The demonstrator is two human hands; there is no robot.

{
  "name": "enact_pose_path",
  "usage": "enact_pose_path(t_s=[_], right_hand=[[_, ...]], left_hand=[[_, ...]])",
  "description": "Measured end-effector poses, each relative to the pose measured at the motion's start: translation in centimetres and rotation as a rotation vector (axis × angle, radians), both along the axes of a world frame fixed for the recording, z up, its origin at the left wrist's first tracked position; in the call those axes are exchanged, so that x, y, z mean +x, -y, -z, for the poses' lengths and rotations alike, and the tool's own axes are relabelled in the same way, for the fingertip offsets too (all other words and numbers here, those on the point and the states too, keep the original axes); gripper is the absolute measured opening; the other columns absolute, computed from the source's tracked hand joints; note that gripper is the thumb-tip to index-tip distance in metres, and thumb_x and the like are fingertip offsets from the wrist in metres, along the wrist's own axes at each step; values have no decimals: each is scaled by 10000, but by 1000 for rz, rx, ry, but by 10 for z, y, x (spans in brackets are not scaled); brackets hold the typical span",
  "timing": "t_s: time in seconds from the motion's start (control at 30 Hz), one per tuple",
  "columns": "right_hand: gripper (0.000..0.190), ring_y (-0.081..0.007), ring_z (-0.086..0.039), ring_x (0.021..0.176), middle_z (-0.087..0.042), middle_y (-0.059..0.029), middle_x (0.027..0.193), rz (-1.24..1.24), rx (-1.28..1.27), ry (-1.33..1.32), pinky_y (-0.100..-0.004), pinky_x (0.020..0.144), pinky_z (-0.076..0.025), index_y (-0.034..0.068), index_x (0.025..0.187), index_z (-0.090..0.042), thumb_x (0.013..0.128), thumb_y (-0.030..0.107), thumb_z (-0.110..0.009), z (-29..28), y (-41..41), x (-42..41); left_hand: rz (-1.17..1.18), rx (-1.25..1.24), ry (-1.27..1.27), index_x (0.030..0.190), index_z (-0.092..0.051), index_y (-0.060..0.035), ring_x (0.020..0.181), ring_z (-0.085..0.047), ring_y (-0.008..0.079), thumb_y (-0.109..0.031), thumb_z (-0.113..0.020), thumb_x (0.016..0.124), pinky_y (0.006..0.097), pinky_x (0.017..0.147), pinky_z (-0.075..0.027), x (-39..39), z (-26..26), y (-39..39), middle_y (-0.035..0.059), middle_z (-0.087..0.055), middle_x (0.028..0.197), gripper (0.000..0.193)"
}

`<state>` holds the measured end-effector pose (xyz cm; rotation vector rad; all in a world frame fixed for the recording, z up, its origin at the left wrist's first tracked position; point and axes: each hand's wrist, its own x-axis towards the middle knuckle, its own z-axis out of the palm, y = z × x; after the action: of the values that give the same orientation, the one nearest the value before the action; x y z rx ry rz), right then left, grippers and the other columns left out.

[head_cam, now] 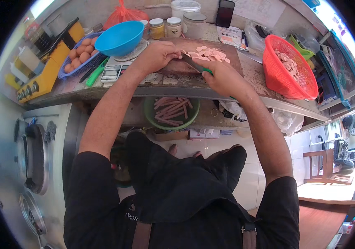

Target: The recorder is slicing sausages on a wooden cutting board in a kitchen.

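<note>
My right hand (222, 76) grips a kitchen knife (191, 62) by its green handle, with the blade pointing left over a worn wooden cutting board (236, 62). At the blade's tip, the bunched fingers of my left hand (160, 56) hold a pink sausage, mostly hidden by the fingers. Thin slanted sausage slices (208, 54) lie in a loose heap behind the knife. Below the counter, a green basin (148, 115) holds several whole sausages (172, 110). A red plastic colander (278, 84) on the right contains more slices (287, 63).
Left of the board stand a digital scale (111, 73), a blue bowl (120, 39), a green-handled tool (98, 73) and a basket of eggs (84, 53). Lidded jars (157, 29) and a phone (225, 14) line the back. Stove burners (34, 158) are at the far left.
</note>
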<state>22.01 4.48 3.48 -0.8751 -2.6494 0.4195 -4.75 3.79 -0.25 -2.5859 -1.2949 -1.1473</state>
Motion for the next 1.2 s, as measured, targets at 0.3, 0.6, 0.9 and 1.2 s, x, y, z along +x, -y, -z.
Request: enact_pose_path(t_s=[0.3, 0.6, 0.9, 1.2], right_hand=[[465, -300, -681, 1008, -699, -217, 1137, -29, -130, -104, -372, 915, -505, 85, 1391, -565, 930, 36, -556, -12, -5, 18], [472, -228, -662, 954, -708, -198, 1090, -27, -177, -111, -339, 904, -499, 89, 1404, -557, 934, 44, -555, -1, -4, 11], [433, -398, -673, 981, -694, -226, 1087, 56, -9, -64, -482, 888, -527, 233, 1374, -595, 946, 173, -563, -8, 7, 16], [523, -346, -638, 956, -591, -134, 1057, 239, 384, 227, -448, 804, -532, 319, 1352, -614, 869, 129, -685, -10, 24, 59]], left_hand=[[-1, 45, -59, 911, -710, -57, 851, -675, 302, -109, -667, 865, 388, 760, -538, 3, -1, -4, 94, -698, 886, 82], [-28, 12, -90, 939, -706, -38, 863, -674, 290, -76, -680, 874, 362, 765, -533, 0, -1, -3, 88, -708, 900, 80], [-19, 19, -36, 981, -735, -64, 896, -671, 308, -102, -642, 889, 390, 786, -537, -1, 4, -2, 114, -706, 939, 137], [-413, 0, 47, 1127, -696, -33, 956, -655, 389, -166, -602, 943, 447, 835, -515, 11, 12, 11, 202, -695, 1033, 245]])
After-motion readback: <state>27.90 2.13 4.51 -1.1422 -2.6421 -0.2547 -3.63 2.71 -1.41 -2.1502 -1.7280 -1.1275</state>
